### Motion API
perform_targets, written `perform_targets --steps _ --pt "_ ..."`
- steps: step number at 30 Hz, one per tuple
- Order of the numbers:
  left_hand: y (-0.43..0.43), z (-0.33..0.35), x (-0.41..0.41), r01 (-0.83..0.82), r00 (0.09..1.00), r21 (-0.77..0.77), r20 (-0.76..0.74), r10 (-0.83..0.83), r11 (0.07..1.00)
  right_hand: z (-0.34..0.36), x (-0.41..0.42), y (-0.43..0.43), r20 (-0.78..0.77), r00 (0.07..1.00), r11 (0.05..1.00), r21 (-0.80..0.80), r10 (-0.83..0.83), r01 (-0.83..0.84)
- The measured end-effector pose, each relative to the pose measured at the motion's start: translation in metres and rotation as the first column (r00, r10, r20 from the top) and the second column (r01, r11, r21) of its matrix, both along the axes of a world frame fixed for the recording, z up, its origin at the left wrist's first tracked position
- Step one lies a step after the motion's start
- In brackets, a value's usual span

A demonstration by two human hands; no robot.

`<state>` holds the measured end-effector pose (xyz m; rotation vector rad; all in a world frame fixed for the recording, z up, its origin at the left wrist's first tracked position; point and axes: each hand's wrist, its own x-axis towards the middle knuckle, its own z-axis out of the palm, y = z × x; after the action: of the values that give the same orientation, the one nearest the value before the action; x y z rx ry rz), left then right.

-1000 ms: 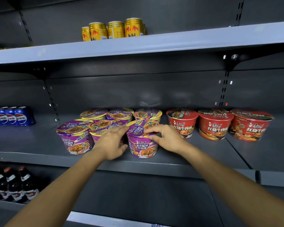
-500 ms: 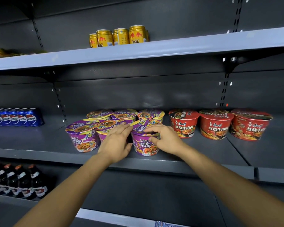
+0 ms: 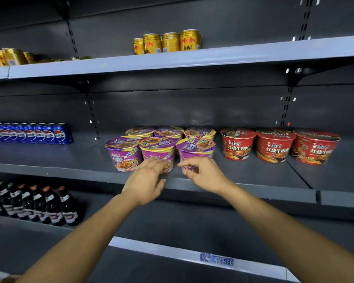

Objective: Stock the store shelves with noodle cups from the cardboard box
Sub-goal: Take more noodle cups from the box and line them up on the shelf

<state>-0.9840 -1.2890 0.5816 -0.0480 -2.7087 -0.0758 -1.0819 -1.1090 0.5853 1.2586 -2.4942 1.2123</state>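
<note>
Cola cans (image 3: 39, 134) lined the far left of the shelf (image 3: 49, 158). Purple noodle cups (image 3: 122, 154) stood upright in two rows near its middle. The left hand (image 3: 145, 181) hovered just before the middle front cup (image 3: 157, 153), fingers relaxed, holding nothing. The right hand (image 3: 206, 173) was at the base of the right front cup (image 3: 194, 152), fingers loosely curled; blur hid whether it pinched it. Red cups (image 3: 274, 146) stood farther right. The front row lay straight ahead, each hand nearest its own cup.

Six purple noodle cups (image 3: 157, 154), three red noodle cups (image 3: 274, 148).
</note>
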Motion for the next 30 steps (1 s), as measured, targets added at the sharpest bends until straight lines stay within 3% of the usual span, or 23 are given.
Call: perform_targets --steps 12,15,19,30 --pt "-0.005 -0.08 0.06 -0.013 0.984 0.134 0.18 -0.012 0.991 -0.089 0.064 -0.007 0.287 0.958 0.985 0.156 0.026 -0.074" --pt "-0.009 -0.108 0.076 -0.074 0.954 0.158 0.299 0.024 0.985 -0.12 0.074 -0.014 0.348 0.937 0.975 0.199 0.022 -0.097" --pt "-0.02 -0.151 0.087 -0.165 0.908 0.188 0.411 0.075 0.968 -0.17 0.08 -0.025 0.54 0.841 0.962 0.21 0.036 -0.176" --pt "-0.03 -0.293 0.121 -0.428 0.747 0.268 0.643 0.17 0.863 -0.317 0.093 -0.035 0.673 0.738 0.885 0.376 -0.057 -0.274"
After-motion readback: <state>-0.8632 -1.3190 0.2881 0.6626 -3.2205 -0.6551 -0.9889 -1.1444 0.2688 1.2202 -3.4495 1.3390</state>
